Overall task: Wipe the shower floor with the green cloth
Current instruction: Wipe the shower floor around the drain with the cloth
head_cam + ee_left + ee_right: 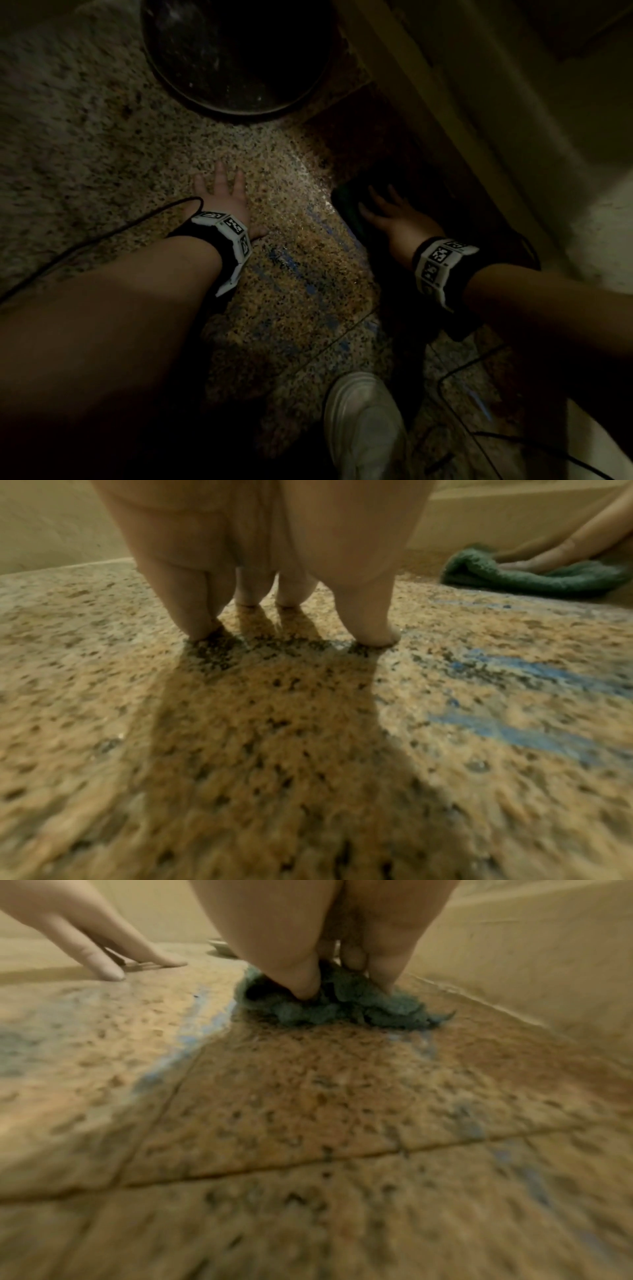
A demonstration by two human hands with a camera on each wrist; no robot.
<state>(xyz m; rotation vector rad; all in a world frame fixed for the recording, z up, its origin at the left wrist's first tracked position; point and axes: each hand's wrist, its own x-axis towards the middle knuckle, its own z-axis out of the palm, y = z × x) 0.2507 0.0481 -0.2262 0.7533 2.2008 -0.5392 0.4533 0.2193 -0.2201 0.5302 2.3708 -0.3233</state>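
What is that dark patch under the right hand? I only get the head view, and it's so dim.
Observer: A crumpled green cloth; the right hand presses it onto the floor with straight fingers.
Visitor: Is the floor wet or stained?
Observer: Blue streaks cross the speckled floor between the hands.
Visitor: And the left hand, is it holding something?
Observer: No, the left hand holds nothing; its fingertips rest on bare floor.
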